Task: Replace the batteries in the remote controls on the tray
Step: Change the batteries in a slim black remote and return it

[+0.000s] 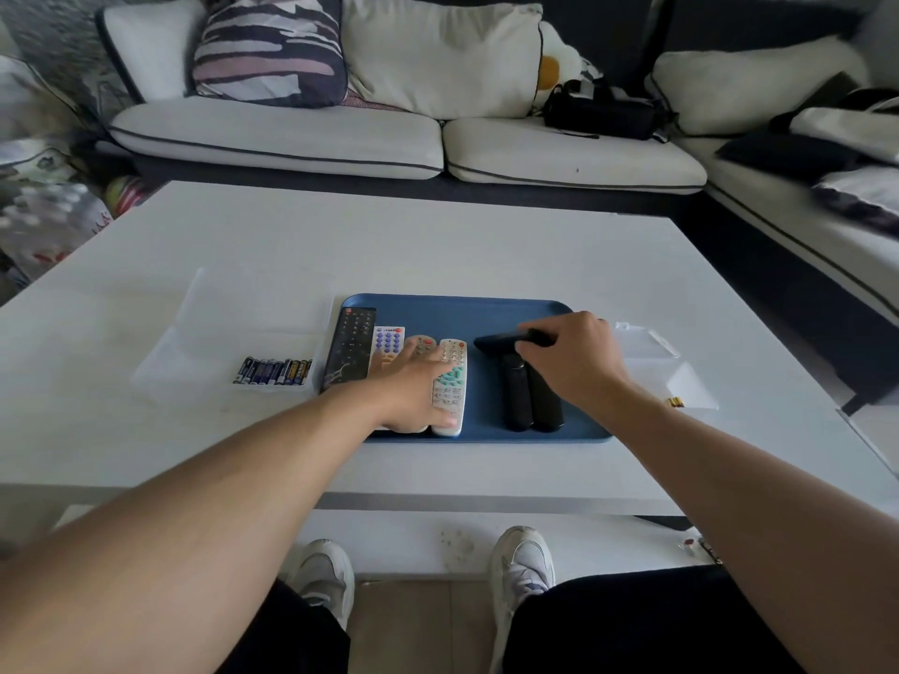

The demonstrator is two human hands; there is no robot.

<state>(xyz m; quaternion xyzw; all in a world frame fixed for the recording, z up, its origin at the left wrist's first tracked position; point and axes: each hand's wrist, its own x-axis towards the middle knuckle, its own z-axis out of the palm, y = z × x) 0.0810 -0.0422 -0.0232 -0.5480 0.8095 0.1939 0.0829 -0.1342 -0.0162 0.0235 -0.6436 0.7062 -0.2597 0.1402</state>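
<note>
Tray: a blue tray [515, 308] sits on the white coffee table [438, 235], close to the person's edge
Remotes on the left of the tray: a long black remote [349, 350] lies at the tray's left edge, then a white remote with purple buttons [387, 340], a grey remote with a red button [422, 343] and a white remote with green keys [450, 381], all side by side
Remotes on the right of the tray: two slim black remotes [528, 396] lie lengthwise, touching each other
Left hand: the left hand [413, 396] lies flat with fingers spread across the light remotes, its thumb on the near end of the green-keyed one; fingers straight, gripping nothing
Right hand: the right hand [574, 357] has its fingers curled round a small black remote [506, 340], held crosswise just above the far ends of the two slim black ones
Fresh batteries: a row of AA batteries [275, 371] lies in a clear plastic tray [194, 342] left of the blue tray
Right side of table: another clear plastic container [681, 381] with a few gold-tipped batteries [675, 402] at its near edge, partly hidden by the right forearm
Beyond the table: a white sofa [340, 138] with a striped cushion [270, 46] and a black bag [601, 111]
Below: white sneakers [520, 566] on the floor under the table edge
</note>
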